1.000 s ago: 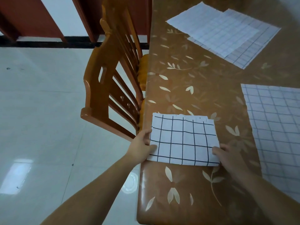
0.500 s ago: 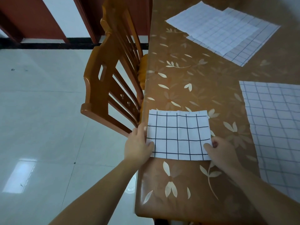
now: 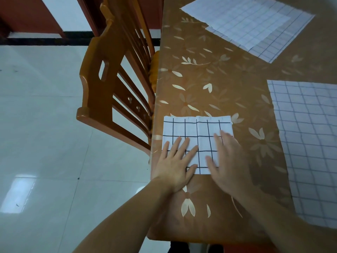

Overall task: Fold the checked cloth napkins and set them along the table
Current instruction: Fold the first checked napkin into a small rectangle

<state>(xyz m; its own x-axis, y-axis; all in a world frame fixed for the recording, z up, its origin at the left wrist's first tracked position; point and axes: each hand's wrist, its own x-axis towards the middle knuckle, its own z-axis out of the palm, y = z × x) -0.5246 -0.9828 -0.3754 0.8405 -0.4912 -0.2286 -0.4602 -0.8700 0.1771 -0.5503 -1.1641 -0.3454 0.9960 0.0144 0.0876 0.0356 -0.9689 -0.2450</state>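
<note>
A folded checked napkin (image 3: 197, 137) lies flat near the left edge of the table (image 3: 215, 84), close to the near corner. It is white with dark grid lines. Both hands lie flat on it with straight, spread fingers and hold nothing. The left hand (image 3: 175, 165) covers the near left part of the napkin, and its palm reaches over the near edge of the cloth onto the table. The right hand (image 3: 228, 161) presses on the near right part; it looks a little blurred, so I cannot tell exactly where its fingertips end. The table has a shiny brown cover with pale flower and leaf patterns. At the right side of the table another checked cloth (image 3: 308, 143) lies spread open, well apart from the folded one. At the far end two more open cloths (image 3: 249, 24) lie one over the other. A wooden chair (image 3: 113, 84) stands just beside the left edge of the table, on a pale tiled floor (image 3: 42, 134).
</note>
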